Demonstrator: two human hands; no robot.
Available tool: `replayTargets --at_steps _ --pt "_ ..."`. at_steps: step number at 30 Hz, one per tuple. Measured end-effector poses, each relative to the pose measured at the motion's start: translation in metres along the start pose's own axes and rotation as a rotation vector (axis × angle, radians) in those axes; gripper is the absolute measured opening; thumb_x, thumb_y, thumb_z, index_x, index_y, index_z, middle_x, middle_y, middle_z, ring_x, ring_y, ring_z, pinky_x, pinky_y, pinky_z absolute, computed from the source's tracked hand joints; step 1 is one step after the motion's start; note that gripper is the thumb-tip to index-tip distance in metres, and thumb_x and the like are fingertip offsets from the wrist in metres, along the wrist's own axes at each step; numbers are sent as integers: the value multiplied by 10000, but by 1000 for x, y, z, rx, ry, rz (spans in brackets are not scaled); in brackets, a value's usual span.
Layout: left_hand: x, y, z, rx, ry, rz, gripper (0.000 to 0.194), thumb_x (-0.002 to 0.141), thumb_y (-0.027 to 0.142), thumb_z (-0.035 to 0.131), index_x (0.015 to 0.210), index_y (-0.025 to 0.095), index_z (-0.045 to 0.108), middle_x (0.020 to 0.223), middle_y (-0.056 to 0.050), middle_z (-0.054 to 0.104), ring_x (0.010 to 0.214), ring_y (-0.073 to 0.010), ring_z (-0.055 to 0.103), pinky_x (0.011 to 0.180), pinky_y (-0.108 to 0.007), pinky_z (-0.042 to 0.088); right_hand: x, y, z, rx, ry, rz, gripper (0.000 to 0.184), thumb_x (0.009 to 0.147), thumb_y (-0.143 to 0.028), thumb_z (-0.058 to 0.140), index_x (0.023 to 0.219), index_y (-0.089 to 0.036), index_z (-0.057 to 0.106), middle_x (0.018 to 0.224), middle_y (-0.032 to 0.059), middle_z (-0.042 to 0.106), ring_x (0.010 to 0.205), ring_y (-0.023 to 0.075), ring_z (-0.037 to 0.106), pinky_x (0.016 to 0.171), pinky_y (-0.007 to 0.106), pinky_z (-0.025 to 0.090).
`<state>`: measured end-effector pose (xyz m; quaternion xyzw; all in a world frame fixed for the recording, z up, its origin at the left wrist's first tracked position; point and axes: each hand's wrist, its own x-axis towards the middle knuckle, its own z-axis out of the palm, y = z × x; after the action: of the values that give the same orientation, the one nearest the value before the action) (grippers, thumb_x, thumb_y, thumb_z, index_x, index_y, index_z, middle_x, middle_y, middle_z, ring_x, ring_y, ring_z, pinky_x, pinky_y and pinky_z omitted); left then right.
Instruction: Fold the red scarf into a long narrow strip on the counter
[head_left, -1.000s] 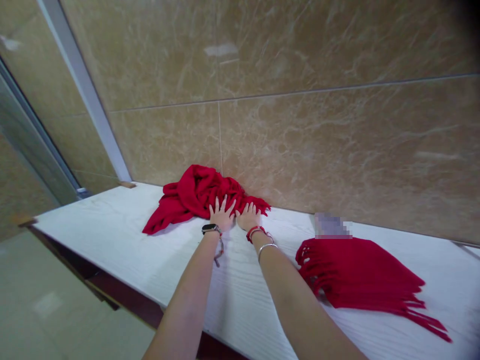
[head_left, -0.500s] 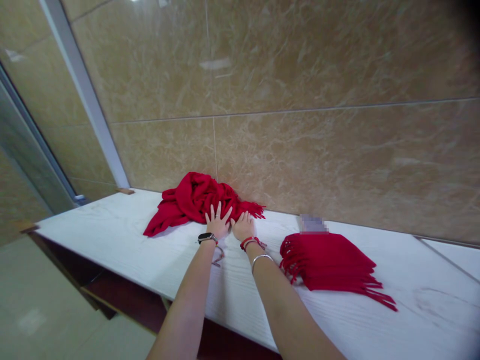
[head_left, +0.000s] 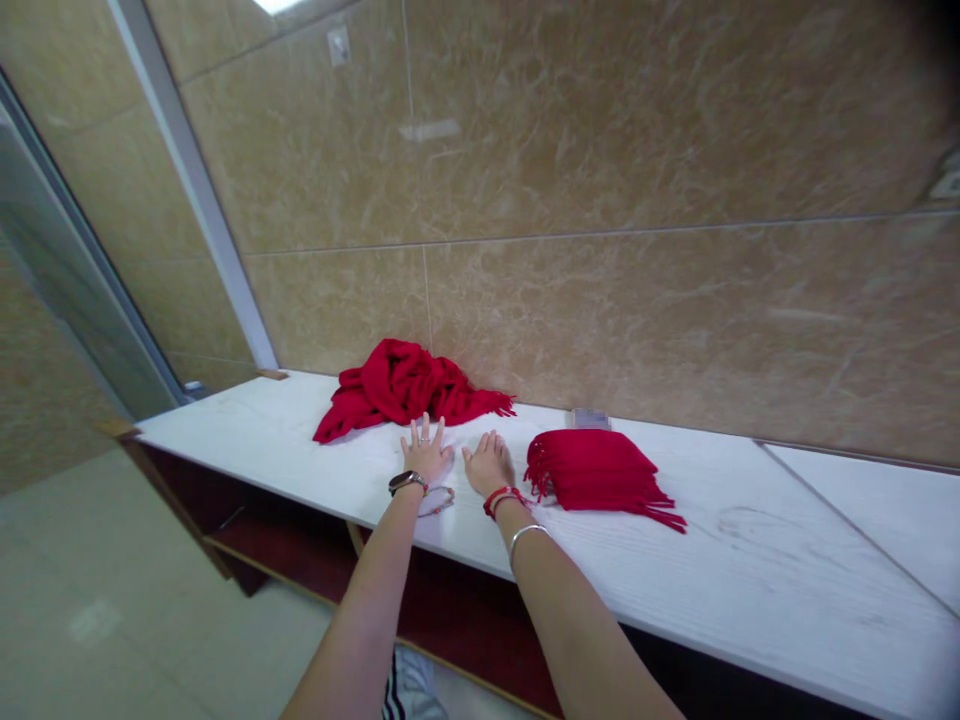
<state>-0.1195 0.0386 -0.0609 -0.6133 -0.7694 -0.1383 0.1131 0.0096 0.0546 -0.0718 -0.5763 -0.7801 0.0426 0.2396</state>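
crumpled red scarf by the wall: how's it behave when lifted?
The crumpled scarf is probably floppy, given its loose, soft folds. Lifted from one spot, it would likely unfurl, since nothing visible binds it. Its fringe may dangle, the strands lying loose.

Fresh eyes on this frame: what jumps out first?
The two bright red fringed cloths on the white countertop: a crumpled cloth to the left against the tiled wall, and a neatly folded cloth to the right. Next, the two bare hands at centre: the left hand, fingers spread, just in front of the crumpled cloth, and the right hand between it and the folded one.
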Motion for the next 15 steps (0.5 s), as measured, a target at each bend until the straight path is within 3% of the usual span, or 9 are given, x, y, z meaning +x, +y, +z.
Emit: replayTargets --at_steps 9,12,15 --pt "-29 3 -11 1 -33 -27 606 884 423 299 1428 239 105 1498 -57 47 1348 -321 59 1025 -558 191 -68 20 -41 37 -109 -193 643 886 -400 359 1344 45 287 1400 250 289 1297 283 269 1050 383 204" --pt "-35 3 -12 5 -19 -29 609 885 418 304 1429 232 103 1497 -58 64 1345 -325 87 1017 -539 233 -89 41 -56 70 -124 -291 653 880 -406 380 1346 41 287 1400 239 298 1302 266 266 1057 367 211" --pt "-40 6 -14 -1 -3 -42 611 882 394 321 1430 217 115 1491 -68 110 1337 -330 127 1003 -509 284 -114 77 -74 90 -150 -351 643 876 -404 388 1344 30 304 1399 223 311 1304 244 269 1060 352 229"
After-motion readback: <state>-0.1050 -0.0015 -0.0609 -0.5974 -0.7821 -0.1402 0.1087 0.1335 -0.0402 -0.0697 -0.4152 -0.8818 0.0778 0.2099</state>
